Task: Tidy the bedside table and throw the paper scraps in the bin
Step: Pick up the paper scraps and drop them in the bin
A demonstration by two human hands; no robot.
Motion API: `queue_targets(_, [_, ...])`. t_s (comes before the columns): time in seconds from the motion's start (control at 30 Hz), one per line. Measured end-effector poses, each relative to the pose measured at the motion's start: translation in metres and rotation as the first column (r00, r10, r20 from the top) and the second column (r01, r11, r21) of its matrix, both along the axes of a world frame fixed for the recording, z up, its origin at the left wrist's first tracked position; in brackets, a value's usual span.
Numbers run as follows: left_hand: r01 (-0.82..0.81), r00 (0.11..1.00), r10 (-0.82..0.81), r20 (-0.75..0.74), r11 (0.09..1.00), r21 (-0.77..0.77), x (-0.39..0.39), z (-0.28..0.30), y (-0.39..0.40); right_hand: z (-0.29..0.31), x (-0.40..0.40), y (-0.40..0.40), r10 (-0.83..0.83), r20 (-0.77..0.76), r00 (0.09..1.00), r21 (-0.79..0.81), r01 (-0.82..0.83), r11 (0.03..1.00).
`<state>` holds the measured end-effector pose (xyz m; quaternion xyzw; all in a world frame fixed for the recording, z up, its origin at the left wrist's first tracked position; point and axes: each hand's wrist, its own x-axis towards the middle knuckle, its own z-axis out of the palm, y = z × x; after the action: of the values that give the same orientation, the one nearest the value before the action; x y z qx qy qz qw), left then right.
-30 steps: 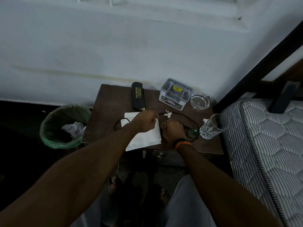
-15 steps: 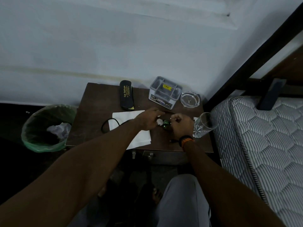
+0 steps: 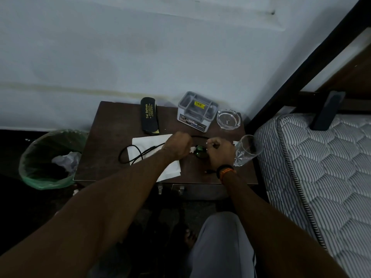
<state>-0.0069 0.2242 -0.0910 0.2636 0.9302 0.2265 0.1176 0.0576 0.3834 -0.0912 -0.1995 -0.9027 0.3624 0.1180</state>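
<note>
On the brown bedside table point(image 3: 104, 157), my left hand point(image 3: 177, 146) is curled into a fist with a white paper scrap point(image 3: 192, 150) showing at its fingers. Close to its right, my right hand point(image 3: 219, 151) pinches a tiny white bit between thumb and finger. Dark eyeglasses point(image 3: 200, 154) lie between the two hands. Another small scrap point(image 3: 234, 142) peeks out beside the drinking glass point(image 3: 248, 152). A white paper sheet point(image 3: 148, 143) lies under my left forearm, with a black cable point(image 3: 130, 155) looped over it. The green-lined bin point(image 3: 28, 167) stands left of the table, holding crumpled paper point(image 3: 66, 159).
At the table's back stand a black glasses case point(image 3: 148, 117), a grey organiser box point(image 3: 197, 111) and a glass ashtray point(image 3: 228, 119). The striped mattress point(image 3: 321, 167) and dark bed frame point(image 3: 301, 63) border the right side. A wall runs behind.
My left hand left the white sheet and moved right to meet the right hand by the eyeglasses. The scrap that lay loose on the table is now at my left fingers.
</note>
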Motion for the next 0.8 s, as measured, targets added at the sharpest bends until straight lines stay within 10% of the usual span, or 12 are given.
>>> queue_targets(0.37, [-0.229, 0.973, 0.219, 0.07, 0.893, 0.387, -0.011, 0.021, -0.011, 0.029, -0.001, -0.006, 0.048, 0.02, 0.999, -0.179, -0.043, 0.983])
queue_targets(0.57, [-0.526, 0.808, 0.171, 0.564, 0.641, 0.559, -0.009, 0.042, 0.004, 0.058, -0.006, -0.002, -0.005, -0.083, 0.997, -0.282, -0.018, 0.959])
queue_targets(0.8, [-0.692, 0.662, 0.045, 0.749, 0.422, 0.586, -0.004, 0.067, 0.042, 0.104, -0.025, 0.041, -0.028, -0.173, 0.985, -0.342, -0.033, 0.939])
